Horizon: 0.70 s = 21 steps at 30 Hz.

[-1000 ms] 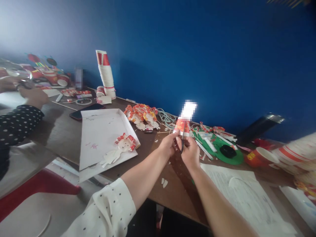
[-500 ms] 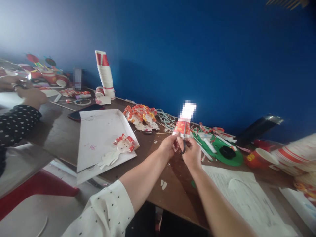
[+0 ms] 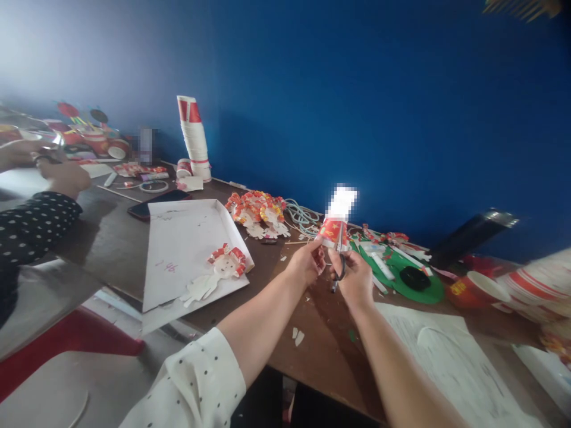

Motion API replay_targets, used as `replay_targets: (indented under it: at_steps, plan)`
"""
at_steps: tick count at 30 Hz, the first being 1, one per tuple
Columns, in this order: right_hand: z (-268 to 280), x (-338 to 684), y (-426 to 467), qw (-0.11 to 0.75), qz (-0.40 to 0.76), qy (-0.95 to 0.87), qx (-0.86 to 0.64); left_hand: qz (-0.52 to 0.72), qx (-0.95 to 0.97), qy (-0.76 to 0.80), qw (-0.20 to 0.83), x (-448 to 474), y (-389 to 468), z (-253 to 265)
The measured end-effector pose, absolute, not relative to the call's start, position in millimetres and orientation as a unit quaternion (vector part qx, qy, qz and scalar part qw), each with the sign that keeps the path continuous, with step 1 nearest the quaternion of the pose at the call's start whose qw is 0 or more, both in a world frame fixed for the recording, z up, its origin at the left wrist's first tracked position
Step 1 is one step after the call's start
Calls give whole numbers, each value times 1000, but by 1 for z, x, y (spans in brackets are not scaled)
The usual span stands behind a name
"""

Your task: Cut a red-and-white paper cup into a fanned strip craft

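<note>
My left hand (image 3: 308, 263) pinches the near edge of a red patterned paper cup (image 3: 331, 230), held above the table. Around the dark handles of a pair of scissors (image 3: 342, 268) the fingers of my right hand (image 3: 355, 278) are closed. The blades point away from me and lie at the cup's right side, opened a little. A blurred white patch covers what is just beyond the cup. To the left, a paper doll (image 3: 220, 267) with red curled hair lies on a white box lid (image 3: 178, 241).
Several more paper dolls (image 3: 259, 211) lie piled beside a coiled pale cord (image 3: 303, 217). On the right are a green disc (image 3: 423, 288), a dark bottle (image 3: 475, 238) and paper cups (image 3: 488, 288). At far left a co-worker's hands (image 3: 62, 169) hold something. A stack of cups (image 3: 194, 139) leans near the wall.
My right hand has shifted slightly right and down with the scissors, and its handles have spread. The cup has turned a little in my left hand. The whole view has moved slightly.
</note>
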State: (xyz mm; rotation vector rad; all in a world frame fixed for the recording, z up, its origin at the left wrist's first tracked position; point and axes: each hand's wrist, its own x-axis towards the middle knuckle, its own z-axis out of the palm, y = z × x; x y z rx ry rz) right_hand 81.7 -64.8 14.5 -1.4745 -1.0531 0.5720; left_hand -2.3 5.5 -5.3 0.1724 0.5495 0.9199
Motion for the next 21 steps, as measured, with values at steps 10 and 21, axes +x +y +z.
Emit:
replay_targets:
  at_steps: [10, 21]
  plan:
    - [2, 89, -59, 580, 224, -480, -619, 443, 103, 271, 848, -3, 8, -9]
    - [-17, 85, -60, 488, 215, -538, -653, 465, 124, 293, 826, -10, 6, 4]
